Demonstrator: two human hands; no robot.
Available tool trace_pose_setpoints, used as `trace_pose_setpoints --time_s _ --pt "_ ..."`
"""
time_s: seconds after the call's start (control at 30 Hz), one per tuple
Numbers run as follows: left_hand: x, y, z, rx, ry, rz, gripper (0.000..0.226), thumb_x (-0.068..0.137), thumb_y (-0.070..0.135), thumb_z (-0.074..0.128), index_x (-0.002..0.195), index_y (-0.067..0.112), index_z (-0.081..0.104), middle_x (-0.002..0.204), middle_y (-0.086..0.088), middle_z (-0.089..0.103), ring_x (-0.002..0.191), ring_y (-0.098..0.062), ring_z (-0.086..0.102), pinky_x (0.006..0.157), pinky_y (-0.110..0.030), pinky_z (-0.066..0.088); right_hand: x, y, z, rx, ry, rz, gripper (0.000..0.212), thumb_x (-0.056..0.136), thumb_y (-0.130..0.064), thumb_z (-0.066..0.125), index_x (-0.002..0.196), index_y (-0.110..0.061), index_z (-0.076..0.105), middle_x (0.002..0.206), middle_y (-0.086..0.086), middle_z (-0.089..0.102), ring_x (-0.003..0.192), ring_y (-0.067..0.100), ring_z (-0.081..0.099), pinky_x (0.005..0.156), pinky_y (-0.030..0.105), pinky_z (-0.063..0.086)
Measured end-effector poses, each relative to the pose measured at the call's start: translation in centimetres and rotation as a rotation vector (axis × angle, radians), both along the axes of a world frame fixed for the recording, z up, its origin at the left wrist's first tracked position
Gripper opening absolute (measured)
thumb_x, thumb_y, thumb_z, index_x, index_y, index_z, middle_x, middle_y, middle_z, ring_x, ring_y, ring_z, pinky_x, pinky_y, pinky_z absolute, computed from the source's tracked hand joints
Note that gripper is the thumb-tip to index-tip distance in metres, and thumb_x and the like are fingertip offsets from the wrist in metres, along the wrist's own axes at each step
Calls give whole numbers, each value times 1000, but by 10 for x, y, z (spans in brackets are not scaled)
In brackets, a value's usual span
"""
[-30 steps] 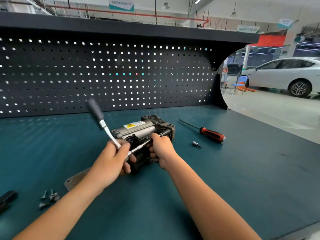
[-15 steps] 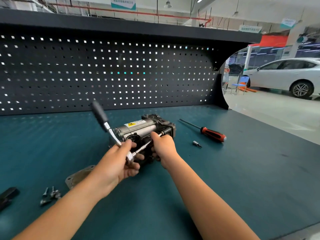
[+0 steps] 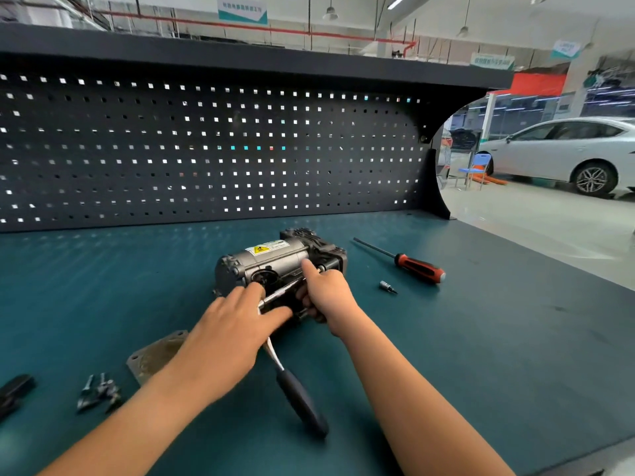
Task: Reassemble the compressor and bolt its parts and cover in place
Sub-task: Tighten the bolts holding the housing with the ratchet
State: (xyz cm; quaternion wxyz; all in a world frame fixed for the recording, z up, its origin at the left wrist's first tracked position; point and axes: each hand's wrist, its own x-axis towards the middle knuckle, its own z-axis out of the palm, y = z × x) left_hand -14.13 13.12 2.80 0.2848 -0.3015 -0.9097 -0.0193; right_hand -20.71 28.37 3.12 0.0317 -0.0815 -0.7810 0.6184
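**Compressor** (image 3: pixel 275 266): grey cylindrical body with a yellow warning label and a dark finned head at its far end. Lies on its side on the teal desk (image 3: pixel 481 338), just above the centre of the frame.

**Ratchet wrench** (image 3: pixel 302 403): dark handle pointing toward the lower centre of the frame, head covered by the left hand. A slim silver extension bar (image 3: pixel 280 293) runs from the head up and right to the compressor's near face.

**Left hand** (image 3: pixel 233 328): centre of frame, laid over the ratchet head. Fingers stretched out nearly straight and slightly blurred.

**Right hand** (image 3: pixel 326 297): just right of the left hand. Fingers curled round the compressor's dark lower part, with one digit stretched up beside the bar's far end.

**Cover plate** (image 3: pixel 154 355): flat, grey, holed at the corners. Lies on the desk at lower left, partly hidden by the left forearm.

**Bolts** (image 3: pixel 99 393): small loose cluster, left of the plate.

**Black object** (image 3: pixel 13 389): cut off by the left edge, kind cannot be told.

**Screwdriver** (image 3: pixel 417 269): red-and-black handle, right of the compressor, shaft pointing to the upper left.

**Small bit** (image 3: pixel 386 286): between the compressor and the screwdriver handle, apart from both.

**Pegboard** (image 3: pixel 206 149): dark perforated panel across the upper half of the frame, behind the desk.

**White car** (image 3: pixel 567 152) and **blue chair** (image 3: pixel 476 168): on the workshop floor, upper right.
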Motion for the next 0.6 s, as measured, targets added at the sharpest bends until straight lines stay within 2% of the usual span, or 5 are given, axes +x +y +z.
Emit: trace_pose_setpoints --time_s 0.13,0.33,0.43,0.5,0.6 --pt "-6 2 -8 456 -257 7 40 94 20 53 133 26 47 108 3 49 100 -17 56 82 -28 44 -1 -3 0 -29 50 5 39 93 -30 51 60 -8 51 51 3 47 33 10 42 33 13 27" --pt "-4 23 12 1653 -1088 -86 16 99 25 43 102 13 54 65 -8 62 38 -7 50 36 -17 44 -2 0 -2 44 74 21 46 96 -37 44 59 -10 48 57 3 50 50 18 45 46 25 33" --pt "-3 16 20 1712 -1177 -101 19 98 27 43 98 11 54 61 -9 63 39 -8 49 35 -17 43 -5 21 -4 218 188 -160 36 90 -35 53 63 -12 50 64 3 53 68 22 50 60 28 35" --pt "-2 16 18 1660 -1170 -89 18 98 26 44 100 12 54 68 -11 61 41 -9 49 36 -18 43 -7 41 -8 267 258 -261 18 83 -30 62 91 -15 58 99 5 59 90 18 50 73 26 36" --pt "-1 19 17 1614 -1152 -98 16 98 26 44 102 14 54 72 -11 61 41 -10 49 37 -18 43 -9 57 -20 155 156 14 96 73 -31 78 148 -15 20 150 6 26 135 20 30 107 30 29"
